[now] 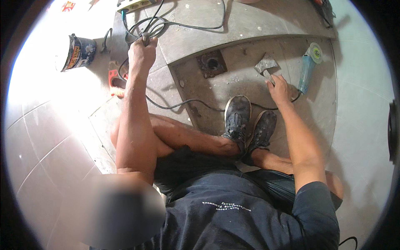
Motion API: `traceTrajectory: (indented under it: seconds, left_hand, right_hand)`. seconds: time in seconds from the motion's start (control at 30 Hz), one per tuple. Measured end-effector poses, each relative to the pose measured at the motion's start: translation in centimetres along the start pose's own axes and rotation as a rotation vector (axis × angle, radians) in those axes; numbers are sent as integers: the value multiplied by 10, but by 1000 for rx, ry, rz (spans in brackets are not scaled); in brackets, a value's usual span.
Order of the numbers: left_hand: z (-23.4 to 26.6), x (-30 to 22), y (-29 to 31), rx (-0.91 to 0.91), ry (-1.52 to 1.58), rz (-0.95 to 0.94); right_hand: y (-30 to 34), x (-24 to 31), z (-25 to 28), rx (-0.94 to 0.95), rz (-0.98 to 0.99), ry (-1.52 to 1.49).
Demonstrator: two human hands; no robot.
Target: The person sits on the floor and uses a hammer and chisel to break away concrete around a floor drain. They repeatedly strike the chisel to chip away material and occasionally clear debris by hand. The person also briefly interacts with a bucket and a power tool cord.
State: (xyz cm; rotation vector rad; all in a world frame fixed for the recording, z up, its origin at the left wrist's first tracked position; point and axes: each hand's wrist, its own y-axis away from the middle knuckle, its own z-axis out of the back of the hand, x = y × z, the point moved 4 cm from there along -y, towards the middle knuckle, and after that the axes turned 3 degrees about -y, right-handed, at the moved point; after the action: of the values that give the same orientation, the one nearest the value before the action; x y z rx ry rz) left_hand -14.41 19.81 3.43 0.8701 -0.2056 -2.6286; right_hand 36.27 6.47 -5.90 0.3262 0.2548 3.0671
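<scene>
My left hand is closed at the far left, beside a coil of black cable. A short dark piece sticks out of the fist, and its kind cannot be made out. On the right, my right hand grips the handle of a scraper. Its wide, dusty grey blade points away from me, over the sunken floor section. A teal angle grinder with a pale disc lies just right of that hand. Left of the blade is a square, rusty drain plate with a round hole.
A raised step edge curves behind the sunken section. Black cable crosses the floor past my shoes. An orange-handled saw and a paint bucket are at left. A power strip lies at the far edge.
</scene>
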Motion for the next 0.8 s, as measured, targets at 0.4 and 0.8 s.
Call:
traceTrajectory:
  seconds: [0.4, 0.8]
  left_hand:
    - [-20, -1, -10, -24, -170, 8]
    - [-21, 12, -15, 42, -78, 62]
  right_hand:
    - [-61, 204, -74, 244, 165, -177]
    - [-43, 228, -70, 182, 398, -363]
